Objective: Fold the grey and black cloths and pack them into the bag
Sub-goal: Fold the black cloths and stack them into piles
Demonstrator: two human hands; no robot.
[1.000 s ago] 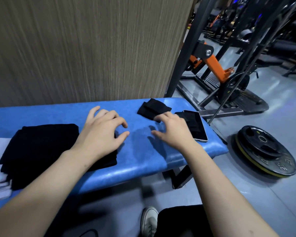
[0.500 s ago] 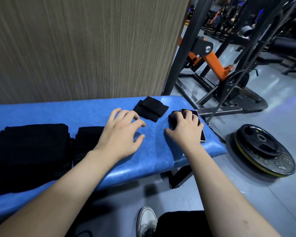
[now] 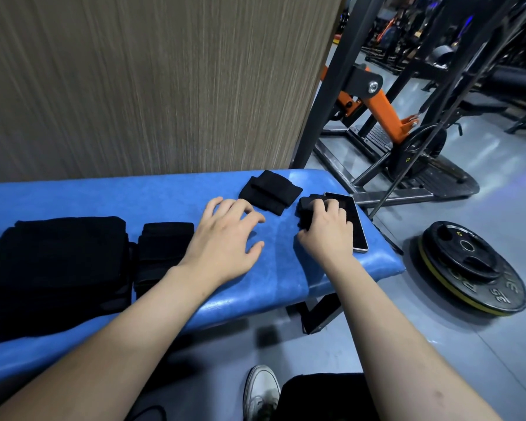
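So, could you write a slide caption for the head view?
Right hand grips a small black cloth beside a phone on the blue bench.

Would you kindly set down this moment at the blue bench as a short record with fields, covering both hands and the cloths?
surface: blue bench
left hand: left hand spread over the bench, holding nothing
right hand: right hand with fingers curled on a small black cloth beside the phone
folded cloth: small folded black cloth lying apart, untouched
stacks: large black stack and narrower black stack at the left
bag: not in view
floor: weight plate
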